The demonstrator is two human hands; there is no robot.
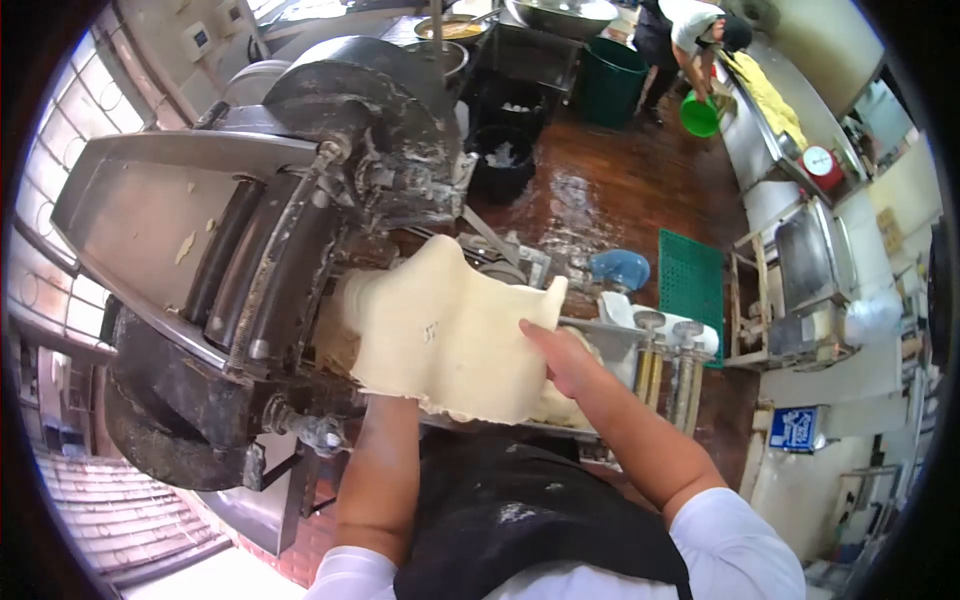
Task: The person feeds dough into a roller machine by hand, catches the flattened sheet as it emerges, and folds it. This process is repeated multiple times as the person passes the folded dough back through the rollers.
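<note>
A broad, pale dough sheet [455,335] hangs in front of the dough roller machine [250,250], its far edge raised and its near edge ragged. My right hand [562,360] grips the sheet's right side, thumb on top and the other fingers hidden. Beneath the near left part of the sheet goes my left forearm [385,450]; the dough covers the left hand, so its fingers do not show. Some small dark marks are on the sheet's surface. More dough [560,405] lies under and beside the sheet, partly covered.
Bare rollers and a metal chute [150,220] form the machine's top. To the right stand metal rolling cylinders [670,370], with a green mat [690,280] on the floor beyond. At the back, a person [695,40] bends with a green bucket [700,115] near a counter holding yellow dough [765,95].
</note>
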